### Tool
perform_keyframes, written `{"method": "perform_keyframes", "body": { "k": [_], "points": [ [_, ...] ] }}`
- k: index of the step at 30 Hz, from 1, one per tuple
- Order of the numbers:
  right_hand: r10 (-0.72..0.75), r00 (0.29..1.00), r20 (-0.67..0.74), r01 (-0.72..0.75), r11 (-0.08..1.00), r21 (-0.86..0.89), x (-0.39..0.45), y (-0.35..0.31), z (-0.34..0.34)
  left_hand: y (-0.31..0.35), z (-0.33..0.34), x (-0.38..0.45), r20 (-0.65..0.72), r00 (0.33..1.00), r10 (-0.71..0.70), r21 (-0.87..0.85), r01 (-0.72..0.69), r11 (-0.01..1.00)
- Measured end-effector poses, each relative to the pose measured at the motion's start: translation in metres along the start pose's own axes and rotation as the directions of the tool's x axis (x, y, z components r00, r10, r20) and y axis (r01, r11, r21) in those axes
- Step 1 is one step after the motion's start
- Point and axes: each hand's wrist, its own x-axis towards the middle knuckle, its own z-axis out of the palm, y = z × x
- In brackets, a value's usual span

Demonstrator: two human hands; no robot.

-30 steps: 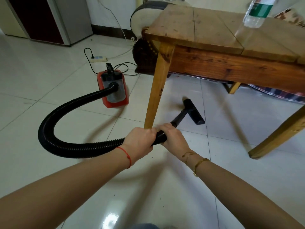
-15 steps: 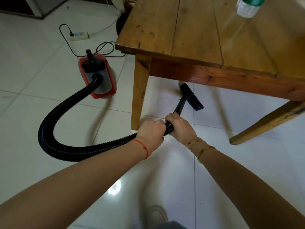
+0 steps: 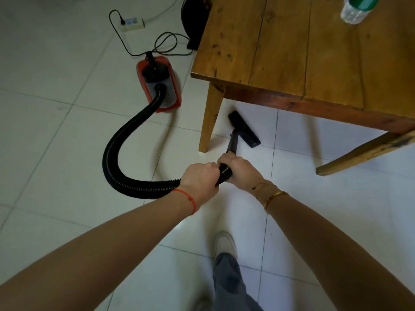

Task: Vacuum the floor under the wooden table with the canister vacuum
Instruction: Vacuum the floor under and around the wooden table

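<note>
White glossy floor tiles [image 3: 67,153]; left hand [image 3: 198,179] and right hand [image 3: 239,168] both grip the light, flexible ribbed black hose [image 3: 116,153] at six o'clock of the stiff flat black nozzle [image 3: 244,129].

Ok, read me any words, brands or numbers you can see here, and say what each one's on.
None can be read.
Bottle: green label, print too blurred.
Power strip: blue marks, too small.
Vacuum: no lettering visible.

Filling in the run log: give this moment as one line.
left hand: grips black ribbed hose | right hand: grips hose end | black floor nozzle: on tile beside wooden table leg
</note>
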Motion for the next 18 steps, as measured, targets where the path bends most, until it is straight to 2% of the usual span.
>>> {"method": "perform_keyframes", "body": {
  "k": [5,8,13,18],
  "points": [
    [-0.033,0.997,0.068,0.03,0.999,0.038,-0.028,-0.031,0.011,-0.004,-0.006,-0.045,0.075,0.997,0.016,0.0,-0.016,1.0],
    [-0.022,0.998,0.061,0.017,0.997,0.079,-0.045,-0.051,0.014,-0.01,-0.014,-0.067,0.096,0.994,0.046,0.022,-0.048,0.999],
    [0.051,0.998,0.028,-0.054,0.991,0.124,-0.065,-0.078,0.01,-0.018,-0.034,-0.085,0.112,0.988,0.11,0.094,-0.121,0.988],
    [0.178,0.984,0.004,-0.177,0.978,0.114,-0.068,-0.075,-0.008,-0.015,-0.05,-0.068,0.12,0.979,0.167,0.123,-0.181,0.976]
  ]
}}
